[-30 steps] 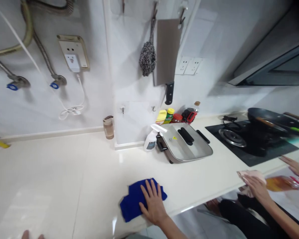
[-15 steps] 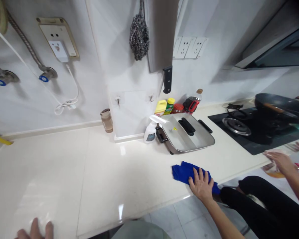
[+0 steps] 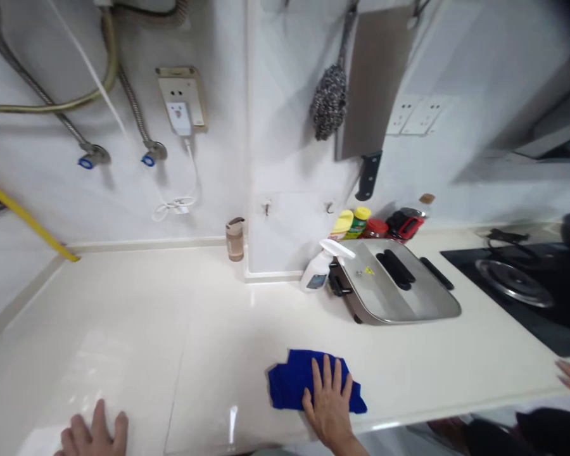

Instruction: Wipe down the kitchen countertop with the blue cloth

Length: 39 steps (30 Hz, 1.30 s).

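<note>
Head view: right hand (image 3: 330, 408) flat, fingers spread, pressing blue cloth (image 3: 297, 383) on tabletop (image 3: 171, 329) near front edge. Left hand (image 3: 92, 437) flat, grip open, holds nothing. Tabletop looks glossy; no visible dirt, so progress unclear.

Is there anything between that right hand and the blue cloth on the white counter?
Nothing visible. The right hand lies flat, fingers spread, directly on the crumpled blue cloth, on the glossy white counter. The left hand rests far off on the counter.

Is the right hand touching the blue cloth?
Touching. The head view shows the right hand lying flat on the blue cloth, fingers spread over it on the counter.
</note>
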### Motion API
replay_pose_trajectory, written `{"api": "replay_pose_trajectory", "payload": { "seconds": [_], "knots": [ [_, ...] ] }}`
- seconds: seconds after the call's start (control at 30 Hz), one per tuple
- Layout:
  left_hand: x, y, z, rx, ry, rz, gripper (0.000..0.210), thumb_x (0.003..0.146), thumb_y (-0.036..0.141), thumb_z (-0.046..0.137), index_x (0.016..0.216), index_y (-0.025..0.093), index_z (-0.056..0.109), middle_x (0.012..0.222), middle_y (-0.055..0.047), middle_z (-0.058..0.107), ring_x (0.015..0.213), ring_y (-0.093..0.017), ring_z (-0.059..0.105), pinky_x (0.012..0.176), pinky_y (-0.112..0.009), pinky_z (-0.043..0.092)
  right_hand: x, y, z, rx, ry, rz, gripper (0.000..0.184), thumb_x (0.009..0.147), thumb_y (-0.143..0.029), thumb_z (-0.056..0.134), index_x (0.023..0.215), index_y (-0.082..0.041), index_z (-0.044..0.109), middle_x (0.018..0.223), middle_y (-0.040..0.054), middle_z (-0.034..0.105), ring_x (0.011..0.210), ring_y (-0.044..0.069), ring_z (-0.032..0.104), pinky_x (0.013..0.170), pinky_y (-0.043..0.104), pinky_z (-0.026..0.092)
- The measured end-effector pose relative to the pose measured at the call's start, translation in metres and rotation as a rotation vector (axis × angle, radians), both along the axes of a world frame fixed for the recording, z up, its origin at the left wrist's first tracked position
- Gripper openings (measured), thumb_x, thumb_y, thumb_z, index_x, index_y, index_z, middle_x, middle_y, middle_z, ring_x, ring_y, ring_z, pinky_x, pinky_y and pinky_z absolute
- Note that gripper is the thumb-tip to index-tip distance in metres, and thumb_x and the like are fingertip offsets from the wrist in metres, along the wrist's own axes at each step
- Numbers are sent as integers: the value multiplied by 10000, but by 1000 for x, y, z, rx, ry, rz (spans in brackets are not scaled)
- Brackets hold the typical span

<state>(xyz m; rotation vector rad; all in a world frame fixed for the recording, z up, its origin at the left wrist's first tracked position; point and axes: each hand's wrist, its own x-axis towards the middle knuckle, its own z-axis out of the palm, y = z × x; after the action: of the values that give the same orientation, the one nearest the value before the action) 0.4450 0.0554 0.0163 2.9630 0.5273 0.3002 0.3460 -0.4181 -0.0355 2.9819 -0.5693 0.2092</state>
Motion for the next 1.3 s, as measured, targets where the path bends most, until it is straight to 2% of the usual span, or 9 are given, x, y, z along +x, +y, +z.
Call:
{"api": "replay_pose_trajectory", "payload": {
  "seconds": [0.1, 0.27, 0.43, 0.57, 0.7, 0.77, 0.87, 1.03, 1.3],
  "knots": [
    [-1, 3, -4, -27, 8, 38, 800, 917, 619, 119, 1482, 124, 394, 1552, -270, 266, 1462, -454, 215, 1144, -630, 244, 56, 15, 12, 36, 20, 72, 685, 849, -410, 488, 1482, -152, 440, 1591, 192, 296, 1488, 447, 102, 1141, 690, 82],
    [-4, 7, -9, -47, 7, 67, 757, 927, 589, 151, 1486, 142, 395, 1565, -256, 278, 1488, -420, 183, 1164, -616, 231, 150, 30, 31, 80, 61, 98, 683, 887, -417, 454, 1507, -136, 393, 1594, 213, 275, 1473, 473, 128, 1124, 715, 52],
    [-6, 13, -15, -20, -6, 47, 730, 934, 556, 190, 1491, 135, 402, 1581, -238, 262, 1501, -397, 158, 1179, -607, 212, 215, 52, 40, 80, 89, 111, 675, 913, -394, 410, 1518, -100, 358, 1582, 245, 276, 1456, 501, 148, 1092, 752, 43],
    [-9, 12, -18, -6, -11, 53, 719, 938, 536, 191, 1489, 127, 408, 1597, -223, 243, 1514, -371, 123, 1195, -592, 188, 248, 86, 40, 59, 73, 111, 675, 919, -400, 386, 1505, -65, 371, 1553, 288, 302, 1427, 529, 196, 1068, 771, 49],
    [-12, 12, -21, 2, -17, 49, 699, 946, 524, 211, 1489, 132, 411, 1616, -199, 219, 1523, -344, 95, 1207, -575, 175, 262, 128, 36, 130, 52, 180, 705, 917, -409, 359, 1502, -16, 345, 1536, 319, 307, 1422, 540, 185, 1033, 811, 28],
    [-14, 12, -23, 19, -37, 42, 677, 955, 503, 222, 1488, 132, 413, 1624, -188, 209, 1529, -325, 71, 1214, -567, 163, 265, 147, 33, 169, 61, 233, 722, 916, -420, 368, 1508, -8, 327, 1546, 317, 288, 1431, 540, 160, 1037, 811, 13],
    [-15, 14, -26, 47, -65, 25, 653, 962, 476, 239, 1477, 123, 430, 1626, -190, 207, 1533, -308, 48, 1220, -564, 153, 271, 166, 28, 184, 70, 386, 738, 907, -473, 412, 1520, -69, 341, 1581, 261, 265, 1455, 511, 120, 1093, 757, -6],
    [-18, 16, -28, 50, -71, 22, 633, 954, 469, 282, 1470, 142, 445, 1638, -164, 193, 1535, -291, 54, 1226, -561, 163, 308, 177, 26, 183, 77, 597, 755, 892, -535, 451, 1533, -152, 340, 1616, 177, 240, 1481, 464, 79, 1148, 676, -8],
    [-21, 19, -30, 45, -40, 20, 619, 941, 441, 362, 1507, 193, 389, 1658, -113, 146, 1532, -298, 87, 1230, -574, 174, 391, 181, 24, 103, 48, 670, 698, 922, -500, 389, 1538, -176, 326, 1618, 151, 249, 1478, 428, 107, 1153, 645, 18]
  ]
}}
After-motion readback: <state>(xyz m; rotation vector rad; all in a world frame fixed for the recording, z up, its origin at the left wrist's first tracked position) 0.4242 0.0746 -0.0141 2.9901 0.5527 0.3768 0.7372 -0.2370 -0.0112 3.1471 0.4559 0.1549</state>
